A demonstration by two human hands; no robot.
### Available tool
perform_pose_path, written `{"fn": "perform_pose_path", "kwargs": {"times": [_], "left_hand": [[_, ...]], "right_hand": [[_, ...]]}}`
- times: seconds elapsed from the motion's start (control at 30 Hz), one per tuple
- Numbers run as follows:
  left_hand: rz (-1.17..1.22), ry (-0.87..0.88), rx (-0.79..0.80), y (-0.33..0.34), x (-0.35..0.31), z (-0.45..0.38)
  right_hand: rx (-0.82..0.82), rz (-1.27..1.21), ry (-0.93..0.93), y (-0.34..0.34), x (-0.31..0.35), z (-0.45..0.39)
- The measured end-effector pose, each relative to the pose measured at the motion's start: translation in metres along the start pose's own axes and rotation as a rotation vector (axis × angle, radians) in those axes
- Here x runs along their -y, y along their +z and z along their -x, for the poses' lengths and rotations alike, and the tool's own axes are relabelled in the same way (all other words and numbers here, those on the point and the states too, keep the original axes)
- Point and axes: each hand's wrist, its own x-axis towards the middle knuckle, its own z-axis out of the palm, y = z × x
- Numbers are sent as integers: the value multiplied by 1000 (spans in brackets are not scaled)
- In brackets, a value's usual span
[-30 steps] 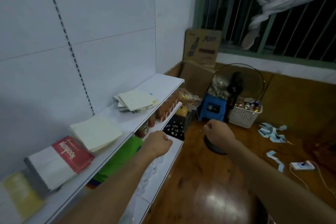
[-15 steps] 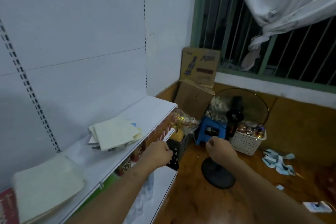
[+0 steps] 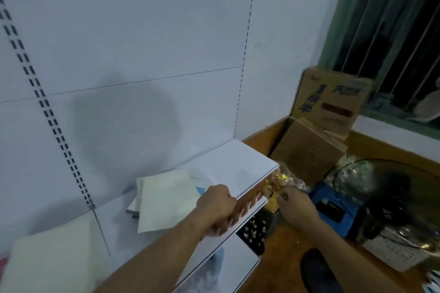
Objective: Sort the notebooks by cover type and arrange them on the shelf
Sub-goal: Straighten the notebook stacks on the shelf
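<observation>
Both forearms were bare, no sleeves reaching into view. The left hand (image 3: 215,203) and right hand (image 3: 295,207) wore no gloves; rings, if any, were lost to blur.
</observation>
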Motion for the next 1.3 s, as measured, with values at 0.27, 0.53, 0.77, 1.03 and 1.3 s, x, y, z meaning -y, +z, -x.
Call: {"fn": "perform_pose_path", "kwargs": {"times": [0.27, 0.53, 0.77, 1.03, 1.3], "left_hand": [[-13, -384, -230, -32, 75, -20], [52, -788, -335, -35, 142, 20], [170, -738, -324, -25, 141, 25], [844, -754, -249, -15, 141, 22], [1041, -717, -363, 0, 141, 33]], "right_hand": [[218, -54, -364, 69, 91, -88], [404, 6, -462, 145, 142, -95], [383, 77, -352, 167, 154, -79], [385, -87, -217, 174, 148, -72], [404, -82, -261, 177, 146, -58]]}}
